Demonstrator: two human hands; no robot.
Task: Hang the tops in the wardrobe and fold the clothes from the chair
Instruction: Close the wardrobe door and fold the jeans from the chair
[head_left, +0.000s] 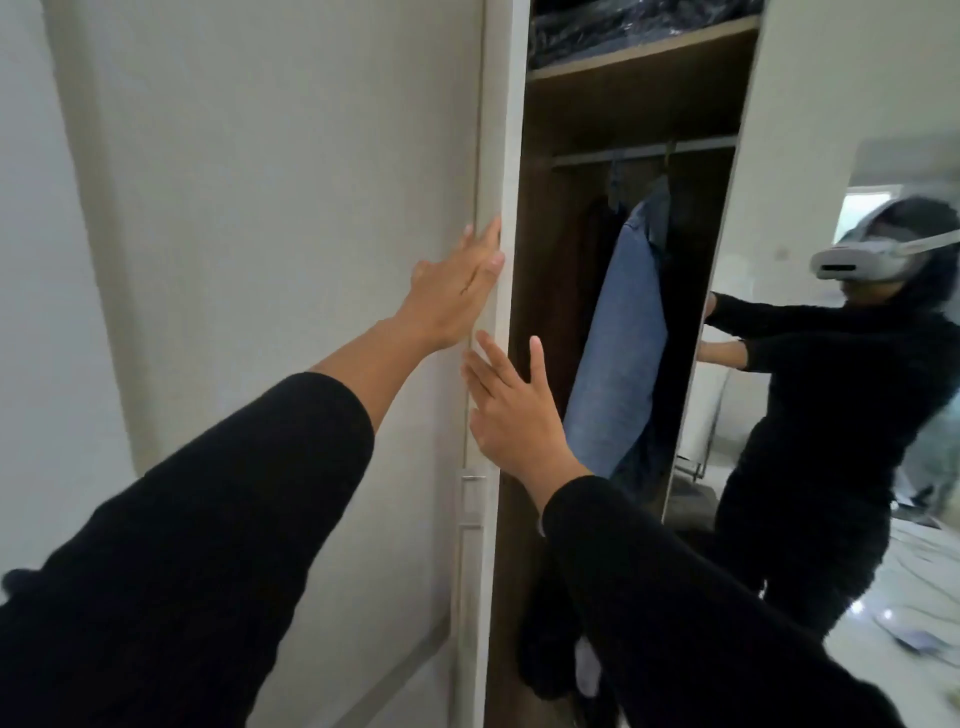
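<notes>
The wardrobe stands partly open in front of me. My left hand (457, 288) lies flat with straight fingers against the white door (291, 218), its fingertips at the door's right edge. Just below it, my right hand (511, 410) has spread fingers touching the same edge. Inside, a blue denim top (621, 353) hangs from the rail (644, 153), with dark garments (597, 244) beside it. Neither hand holds anything.
A mirrored door (841, 156) on the right reflects a person in black wearing a headset. A shelf (644, 57) above the rail carries dark wrapped bundles. Dark clothing (550, 644) lies at the wardrobe's bottom. A small handle (472, 493) sits on the white door.
</notes>
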